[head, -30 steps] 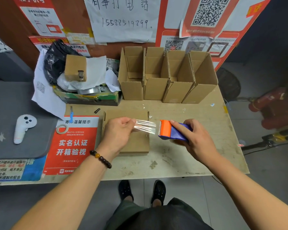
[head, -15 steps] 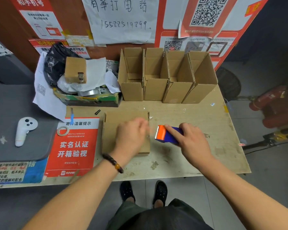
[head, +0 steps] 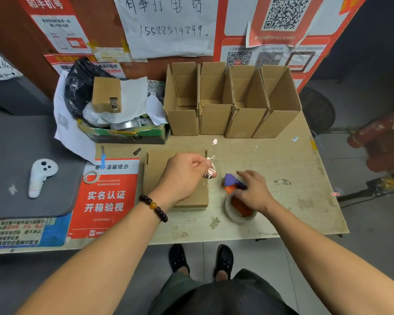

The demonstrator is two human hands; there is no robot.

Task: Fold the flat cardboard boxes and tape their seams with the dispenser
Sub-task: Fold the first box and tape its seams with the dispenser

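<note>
left hand (head: 183,176) pinches clear tape (head: 210,171); right hand (head: 254,192) grips dispenser (head: 236,196) (on table (head: 289,201))

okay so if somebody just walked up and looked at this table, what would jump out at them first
Probably the two hands mid-table: the left hand pinches a strip of clear tape over a flat cardboard box, while the right hand rests on the orange and purple tape dispenser lying on the table. Behind them, a row of four folded open boxes stands against the poster-covered wall.
</note>
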